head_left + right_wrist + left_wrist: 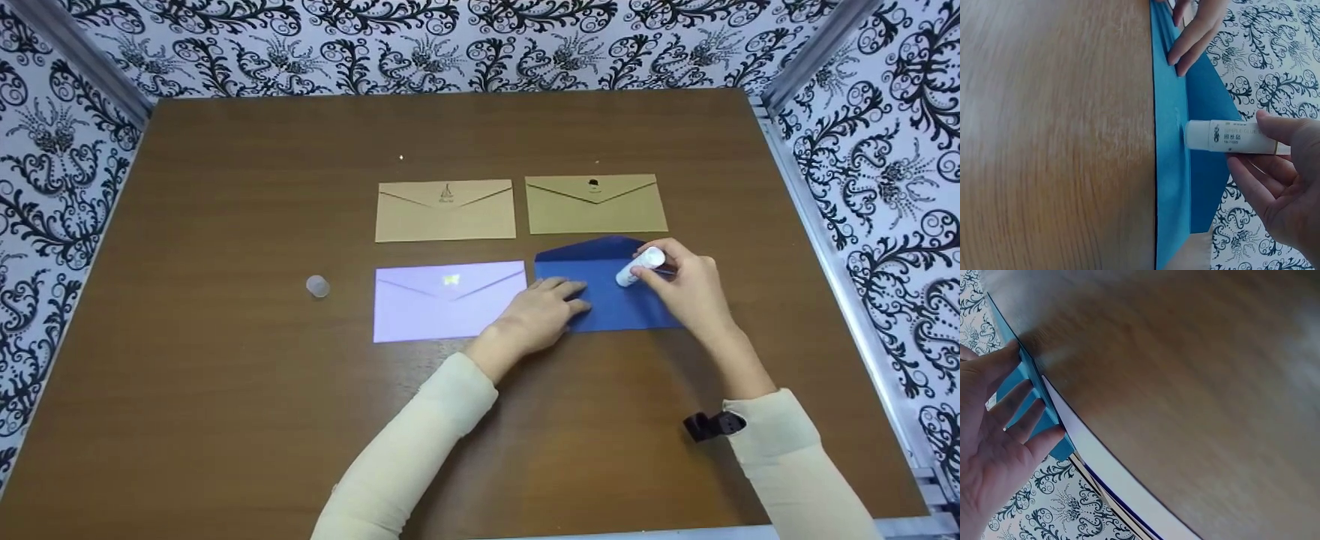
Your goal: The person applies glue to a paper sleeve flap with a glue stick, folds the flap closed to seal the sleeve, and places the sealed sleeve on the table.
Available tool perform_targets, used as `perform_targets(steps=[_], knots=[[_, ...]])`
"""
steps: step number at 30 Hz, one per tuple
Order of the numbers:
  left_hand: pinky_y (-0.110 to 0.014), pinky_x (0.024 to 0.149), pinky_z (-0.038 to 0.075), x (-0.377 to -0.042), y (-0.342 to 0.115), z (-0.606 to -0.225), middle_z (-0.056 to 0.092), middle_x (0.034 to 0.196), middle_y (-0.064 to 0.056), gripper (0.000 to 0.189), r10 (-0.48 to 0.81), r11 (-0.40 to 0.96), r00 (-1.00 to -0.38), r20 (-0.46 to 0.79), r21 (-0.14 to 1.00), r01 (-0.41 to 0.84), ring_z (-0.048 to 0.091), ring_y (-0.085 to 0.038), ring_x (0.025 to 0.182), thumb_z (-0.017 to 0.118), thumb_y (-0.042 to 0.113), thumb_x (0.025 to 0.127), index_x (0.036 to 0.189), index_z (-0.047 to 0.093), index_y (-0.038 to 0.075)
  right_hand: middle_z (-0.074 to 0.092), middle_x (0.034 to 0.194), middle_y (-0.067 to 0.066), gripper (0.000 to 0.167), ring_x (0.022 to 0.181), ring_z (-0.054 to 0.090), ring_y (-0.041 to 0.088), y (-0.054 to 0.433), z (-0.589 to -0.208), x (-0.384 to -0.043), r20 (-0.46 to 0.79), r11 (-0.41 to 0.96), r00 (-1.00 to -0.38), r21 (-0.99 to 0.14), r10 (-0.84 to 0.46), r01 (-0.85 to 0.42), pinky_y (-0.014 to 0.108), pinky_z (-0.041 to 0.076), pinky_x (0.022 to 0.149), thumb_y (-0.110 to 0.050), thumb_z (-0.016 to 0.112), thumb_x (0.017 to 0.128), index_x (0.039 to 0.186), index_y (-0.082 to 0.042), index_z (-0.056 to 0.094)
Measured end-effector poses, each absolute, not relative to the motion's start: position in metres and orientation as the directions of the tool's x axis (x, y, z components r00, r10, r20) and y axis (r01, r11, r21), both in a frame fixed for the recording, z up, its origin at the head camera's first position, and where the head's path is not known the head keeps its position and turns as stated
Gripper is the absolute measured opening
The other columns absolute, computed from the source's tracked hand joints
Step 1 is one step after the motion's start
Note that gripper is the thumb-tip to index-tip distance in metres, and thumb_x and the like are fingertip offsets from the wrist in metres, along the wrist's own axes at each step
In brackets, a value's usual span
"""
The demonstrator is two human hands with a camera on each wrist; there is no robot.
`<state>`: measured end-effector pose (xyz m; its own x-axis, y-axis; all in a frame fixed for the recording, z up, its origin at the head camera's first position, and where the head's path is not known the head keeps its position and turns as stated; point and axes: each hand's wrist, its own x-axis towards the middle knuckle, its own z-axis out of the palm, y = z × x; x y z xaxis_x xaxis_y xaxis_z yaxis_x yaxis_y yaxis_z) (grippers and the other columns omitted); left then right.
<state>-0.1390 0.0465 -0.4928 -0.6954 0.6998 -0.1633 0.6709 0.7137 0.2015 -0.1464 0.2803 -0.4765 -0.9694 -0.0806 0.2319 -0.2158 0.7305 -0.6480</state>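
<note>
A blue envelope (607, 307) lies on the table with its darker flap (592, 248) opened toward the far side. My left hand (541, 309) rests on its left part with fingers spread, as the left wrist view also shows. In my right hand (694, 289) a white glue stick (640, 267) is pinched between thumb and fingers, tilted, its lower end at the envelope's body. The right wrist view shows printed lettering on the glue stick (1235, 136), its end right at the blue paper (1171, 169) near the flap's fold.
A lilac envelope (435, 315) lies to the left, partly under my left forearm. Behind are a beige envelope (446, 221) and an olive-gold envelope (598, 214), both with flaps folded down. A small translucent cap (318, 286) stands farther left on the brown table (225, 412).
</note>
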Motion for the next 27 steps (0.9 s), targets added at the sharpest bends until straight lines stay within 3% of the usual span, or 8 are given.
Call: perform_targets(steps=[2, 4, 5, 11, 15, 27], knots=[[-0.041, 0.124, 0.031, -0.139, 0.047, -0.493, 0.04, 0.159, -0.001, 0.042, 0.699, 0.714, -0.696, -0.164, 0.205, 0.669, 0.037, -0.024, 0.148, 0.058, 0.022, 0.1, 0.142, 0.056, 0.027, 0.077, 0.1, 0.015, 0.022, 0.098, 0.073, 0.025, 0.28, -0.477, -0.146, 0.232, 0.757, -0.969, -0.616, -0.09, -0.217, 0.029, 0.059, 0.082, -0.013, 0.078, 0.086, 0.105, -0.004, 0.07], [-0.04, 0.124, 0.031, -0.14, 0.047, -0.493, 0.041, 0.159, -0.001, 0.042, 0.698, 0.715, -0.697, -0.164, 0.206, 0.668, 0.037, -0.024, 0.148, 0.059, 0.022, 0.1, 0.142, 0.057, 0.028, 0.077, 0.1, 0.016, 0.023, 0.099, 0.073, 0.031, 0.279, -0.477, -0.145, 0.233, 0.772, -0.968, -0.596, -0.097, -0.221, 0.046, 0.058, 0.082, -0.013, 0.077, 0.087, 0.106, -0.004, 0.069], [-0.04, 0.124, 0.032, -0.14, 0.047, -0.493, 0.041, 0.159, 0.0, 0.043, 0.698, 0.716, -0.698, -0.163, 0.205, 0.668, 0.038, -0.024, 0.148, 0.06, 0.022, 0.099, 0.142, 0.057, 0.028, 0.077, 0.099, 0.016, 0.023, 0.098, 0.073, 0.032, 0.279, -0.477, -0.145, 0.236, 0.777, -0.967, -0.589, -0.098, -0.223, 0.048, 0.058, 0.081, -0.013, 0.078, 0.086, 0.105, -0.004, 0.069], [-0.039, 0.121, 0.036, -0.141, 0.047, -0.493, 0.043, 0.158, 0.001, 0.044, 0.69, 0.723, -0.707, -0.154, 0.192, 0.664, 0.04, -0.022, 0.146, 0.064, 0.025, 0.097, 0.14, 0.058, 0.032, 0.077, 0.097, 0.015, 0.022, 0.088, 0.074, 0.031, 0.277, -0.475, -0.142, 0.253, 0.806, -0.96, -0.54, -0.12, -0.243, 0.041, 0.06, 0.073, -0.014, 0.08, 0.084, 0.103, -0.007, 0.07], [-0.037, 0.121, 0.037, -0.142, 0.048, -0.492, 0.042, 0.158, 0.001, 0.044, 0.688, 0.725, -0.707, -0.164, 0.192, 0.661, 0.04, -0.023, 0.146, 0.063, 0.026, 0.098, 0.141, 0.058, 0.032, 0.076, 0.098, 0.018, 0.021, 0.088, 0.074, 0.034, 0.273, -0.474, -0.14, 0.242, 0.802, -0.961, -0.544, -0.133, -0.248, 0.05, 0.06, 0.074, -0.013, 0.079, 0.085, 0.103, -0.007, 0.07], [-0.038, 0.121, 0.037, -0.141, 0.049, -0.489, 0.041, 0.159, 0.001, 0.045, 0.684, 0.729, -0.705, -0.187, 0.168, 0.663, 0.039, -0.023, 0.147, 0.063, 0.028, 0.098, 0.142, 0.056, 0.032, 0.076, 0.1, 0.019, 0.022, 0.091, 0.075, 0.033, 0.261, -0.475, -0.138, 0.216, 0.782, -0.964, -0.569, -0.158, -0.256, 0.05, 0.062, 0.076, -0.017, 0.077, 0.087, 0.105, -0.007, 0.069]])
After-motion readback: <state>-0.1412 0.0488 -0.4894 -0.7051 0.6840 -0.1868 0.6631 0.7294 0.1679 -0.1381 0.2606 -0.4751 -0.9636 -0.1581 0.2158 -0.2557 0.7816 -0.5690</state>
